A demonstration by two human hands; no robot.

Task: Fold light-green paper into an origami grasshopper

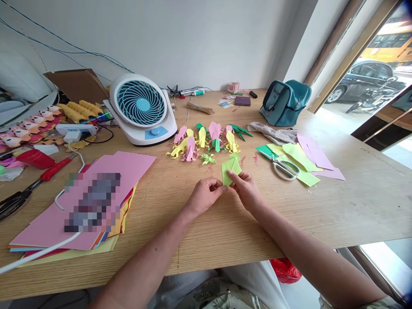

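Observation:
A folded piece of light green paper (pixel 229 166) is held up just above the table between my hands. My left hand (pixel 205 195) is closed, its thumb and fingertips pinching the paper's lower corner. With the thumb flat on its front and the fingers behind, my right hand (pixel 247 192) grips the right side. Crease lines show on the paper's face. Just beyond it lie folded paper figures in pink, yellow and green, among them a pink one (pixel 190 149) and a small light green one (pixel 209 159).
Scissors (pixel 286 168) rest on green paper sheets (pixel 307 177) at the right, near pink sheets (pixel 317 154). A white fan (pixel 141 107) stands at the back left. A pink paper stack (pixel 128 167) carries a blurred-out object. A teal bag (pixel 285 103) sits at the back right.

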